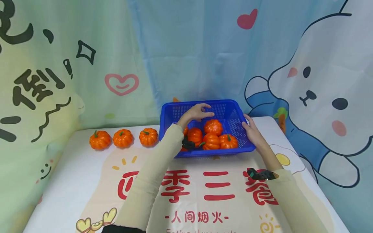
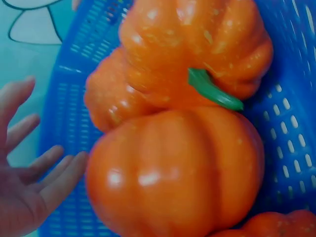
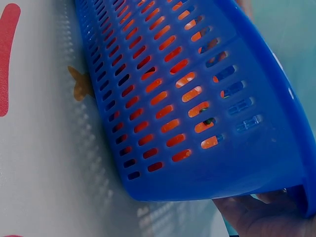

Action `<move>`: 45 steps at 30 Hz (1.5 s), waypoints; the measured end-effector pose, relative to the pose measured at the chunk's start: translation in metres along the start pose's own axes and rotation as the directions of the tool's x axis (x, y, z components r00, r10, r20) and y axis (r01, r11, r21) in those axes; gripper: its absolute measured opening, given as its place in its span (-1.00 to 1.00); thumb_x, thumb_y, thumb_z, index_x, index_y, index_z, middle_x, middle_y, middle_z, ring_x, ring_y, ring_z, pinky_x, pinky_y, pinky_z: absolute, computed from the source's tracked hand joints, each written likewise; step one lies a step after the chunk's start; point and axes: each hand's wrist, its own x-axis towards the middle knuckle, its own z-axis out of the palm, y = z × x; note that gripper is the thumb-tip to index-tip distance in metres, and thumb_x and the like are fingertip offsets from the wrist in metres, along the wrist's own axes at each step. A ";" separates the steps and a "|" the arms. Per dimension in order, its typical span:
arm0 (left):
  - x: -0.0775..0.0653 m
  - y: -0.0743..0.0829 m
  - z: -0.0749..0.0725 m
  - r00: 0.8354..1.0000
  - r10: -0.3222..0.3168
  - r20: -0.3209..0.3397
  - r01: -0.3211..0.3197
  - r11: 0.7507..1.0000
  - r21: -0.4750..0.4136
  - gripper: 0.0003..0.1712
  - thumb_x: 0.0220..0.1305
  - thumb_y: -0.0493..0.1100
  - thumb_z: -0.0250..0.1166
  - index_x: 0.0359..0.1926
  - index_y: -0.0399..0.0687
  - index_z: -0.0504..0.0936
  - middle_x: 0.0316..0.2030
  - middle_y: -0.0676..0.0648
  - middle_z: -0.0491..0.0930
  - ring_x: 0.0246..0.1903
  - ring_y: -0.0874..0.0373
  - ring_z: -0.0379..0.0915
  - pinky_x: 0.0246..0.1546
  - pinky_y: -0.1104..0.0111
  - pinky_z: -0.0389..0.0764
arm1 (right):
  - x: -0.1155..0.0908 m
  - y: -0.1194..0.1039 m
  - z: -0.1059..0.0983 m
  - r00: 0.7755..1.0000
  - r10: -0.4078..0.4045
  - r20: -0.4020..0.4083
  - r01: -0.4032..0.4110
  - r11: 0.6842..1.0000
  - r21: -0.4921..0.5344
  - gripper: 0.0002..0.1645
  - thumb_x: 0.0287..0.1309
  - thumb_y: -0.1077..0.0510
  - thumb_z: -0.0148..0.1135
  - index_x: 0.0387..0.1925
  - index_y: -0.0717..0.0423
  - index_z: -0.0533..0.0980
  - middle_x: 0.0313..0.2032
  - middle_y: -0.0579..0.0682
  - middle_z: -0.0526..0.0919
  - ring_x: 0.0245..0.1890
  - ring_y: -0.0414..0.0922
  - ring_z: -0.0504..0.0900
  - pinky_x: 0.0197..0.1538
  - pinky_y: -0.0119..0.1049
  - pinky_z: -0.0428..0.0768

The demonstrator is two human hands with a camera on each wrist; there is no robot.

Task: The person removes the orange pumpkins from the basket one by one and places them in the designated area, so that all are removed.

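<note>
A blue plastic basket (image 1: 204, 154) with slotted walls stands at the back of the table, holding several orange pumpkins with green stems, one a pumpkin (image 1: 213, 127) in the middle. My left hand (image 1: 198, 112) is over the basket, fingers spread and nothing held. In the left wrist view, that hand (image 2: 34, 182) is beside a large smooth pumpkin (image 2: 173, 173); whether the fingertips touch it I cannot tell. My right hand (image 1: 253, 132) grips the basket's right end at the rim. The right wrist view shows this hand (image 3: 266, 217) under the rim, its fingers partly hidden.
Left of the basket, three pumpkins lie in a row: one pumpkin (image 1: 100, 140) at the far left, another pumpkin (image 1: 123, 138), and a pumpkin (image 1: 148, 137) close to the basket. A printed cloth (image 1: 201, 176) covers the table. A patterned curtain (image 1: 189, 64) hangs behind.
</note>
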 end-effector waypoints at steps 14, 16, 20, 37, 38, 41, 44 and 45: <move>0.006 -0.030 0.012 0.945 0.018 0.327 -0.088 0.976 0.199 -0.25 0.28 -0.10 0.29 0.45 0.12 0.23 0.42 -0.19 0.18 0.40 -0.08 0.14 0.36 0.07 0.35 | -0.002 0.006 0.005 1.000 -0.009 0.028 0.008 1.000 0.029 -0.28 0.52 -0.11 -0.44 0.54 -0.10 -0.36 0.51 0.32 -0.18 0.48 0.35 -0.06 0.43 0.38 -0.11; 0.006 -0.033 0.014 0.942 0.024 0.336 -0.092 0.978 0.189 -0.21 0.27 -0.13 0.30 0.46 0.14 0.19 0.43 -0.19 0.17 0.41 -0.08 0.12 0.38 0.05 0.31 | -0.002 0.006 0.006 1.000 -0.008 0.030 0.007 1.000 0.026 -0.28 0.52 -0.12 -0.44 0.54 -0.11 -0.36 0.51 0.31 -0.18 0.48 0.34 -0.06 0.43 0.38 -0.11; 0.007 -0.035 0.016 0.937 0.051 0.345 -0.119 0.977 0.178 -0.19 0.26 -0.20 0.30 0.47 0.13 0.17 0.46 -0.16 0.11 0.44 -0.07 0.07 0.40 0.04 0.28 | -0.002 0.005 0.007 1.000 -0.002 0.025 0.001 1.000 0.013 -0.28 0.52 -0.11 -0.44 0.54 -0.12 -0.36 0.52 0.29 -0.18 0.49 0.34 -0.08 0.43 0.38 -0.12; 0.007 -0.041 0.017 0.968 0.106 0.229 -0.147 0.974 0.170 -0.24 0.25 -0.11 0.33 0.43 0.13 0.25 0.40 -0.13 0.22 0.34 -0.07 0.24 0.30 0.07 0.42 | 0.000 0.006 0.009 1.000 0.012 0.027 -0.012 1.000 0.006 -0.29 0.52 -0.11 -0.44 0.54 -0.16 -0.36 0.52 0.29 -0.18 0.49 0.34 -0.08 0.44 0.37 -0.13; 0.005 -0.039 0.014 0.971 0.118 0.207 -0.156 0.972 0.175 -0.24 0.25 -0.12 0.33 0.43 0.13 0.25 0.40 -0.13 0.22 0.34 -0.07 0.24 0.29 0.07 0.42 | 0.000 0.004 0.008 0.999 0.010 0.030 -0.011 1.000 0.007 -0.29 0.52 -0.10 -0.43 0.54 -0.15 -0.36 0.52 0.29 -0.18 0.49 0.34 -0.08 0.44 0.37 -0.13; -0.002 -0.031 0.000 0.974 0.172 0.144 -0.199 0.959 0.202 -0.23 0.24 -0.10 0.34 0.43 0.14 0.25 0.40 -0.11 0.23 0.33 -0.07 0.24 0.25 0.08 0.46 | -0.003 -0.005 0.003 0.999 0.010 0.035 -0.010 1.000 0.016 -0.30 0.53 -0.05 -0.43 0.54 -0.10 -0.36 0.51 0.33 -0.20 0.48 0.37 -0.11 0.43 0.39 -0.15; -0.018 -0.021 -0.012 0.959 0.267 0.095 -0.280 0.941 0.191 -0.23 0.23 -0.08 0.35 0.43 0.16 0.26 0.41 -0.07 0.24 0.34 -0.03 0.26 0.21 0.14 0.51 | -0.010 -0.019 -0.002 0.999 0.015 0.037 -0.016 1.000 0.018 -0.30 0.53 0.02 -0.43 0.53 -0.01 -0.37 0.50 0.37 -0.21 0.48 0.38 -0.13 0.43 0.39 -0.17; -0.026 -0.017 -0.015 0.951 0.297 0.083 -0.308 0.935 0.178 -0.23 0.23 -0.08 0.36 0.43 0.17 0.26 0.41 -0.05 0.24 0.34 -0.01 0.26 0.20 0.17 0.52 | -0.013 -0.023 -0.004 0.999 0.016 0.038 -0.017 1.000 0.019 -0.30 0.53 0.04 -0.43 0.53 0.01 -0.37 0.49 0.38 -0.22 0.47 0.40 -0.14 0.42 0.40 -0.18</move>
